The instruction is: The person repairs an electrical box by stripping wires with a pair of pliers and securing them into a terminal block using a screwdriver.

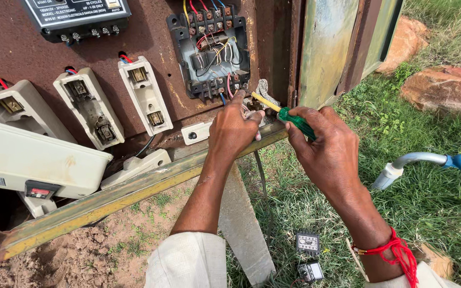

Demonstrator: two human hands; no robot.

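Here the step in hand appears to be work on the lower terminals of the open black switch block (210,50) on the rusty panel (28,58). The right hand (329,152) is closed around the green handle of the screwdriver (284,113). Its yellow shaft runs up-left, tip near the block's lower right corner; the long axis lies diagonal. The left hand (234,130), fingers curled together, pinches wires just beside the tip. Judged from this, the next move calls for a steady tip seated squarely on one screw.

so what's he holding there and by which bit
The right hand grips a screwdriver by its green handle; the left hand pinches wires under the black contactor.
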